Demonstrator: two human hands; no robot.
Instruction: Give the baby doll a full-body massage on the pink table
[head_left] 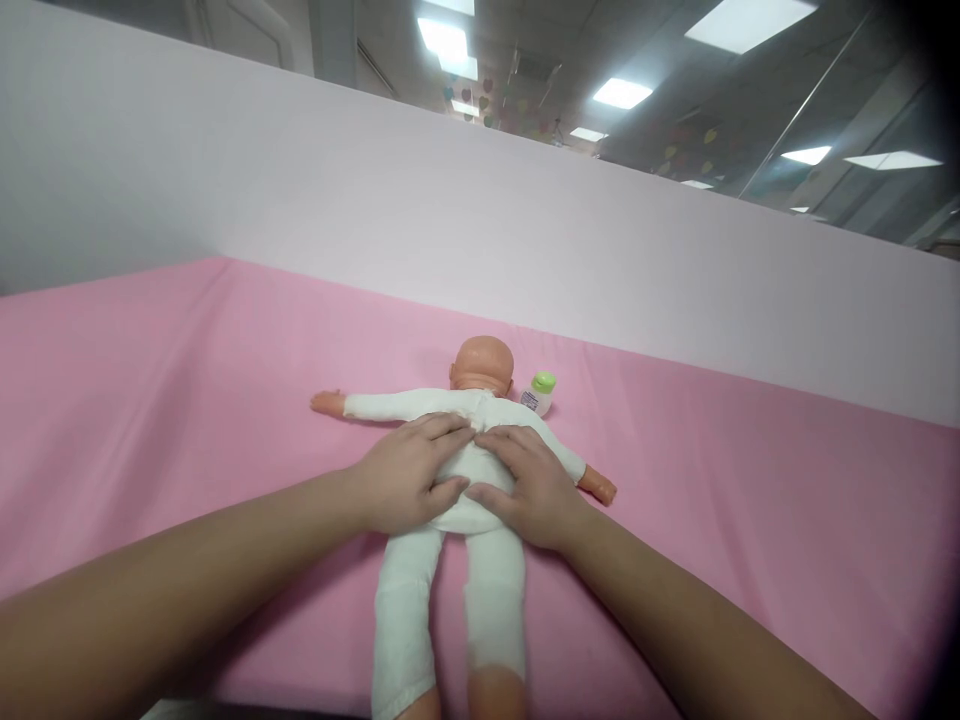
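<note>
A baby doll (471, 508) with a white cloth body lies face down, its head away from me and its arms spread wide. My left hand (414, 472) rests flat on the left side of the doll's back, fingers stretched toward the spine. On the right side of the back lies my right hand (534, 484), also flat with the thumb apart. The fingertips of both hands come close together at the middle of the upper back. Just right of the doll's head stands a small clear bottle (538, 398) with a green cap.
A pink sheet (225, 420) with a few folds covers the surface under the doll. Behind it rises a white wall panel (420, 220). Above the panel, glass shows ceiling lights (622, 94) and small heart-shaped decorations.
</note>
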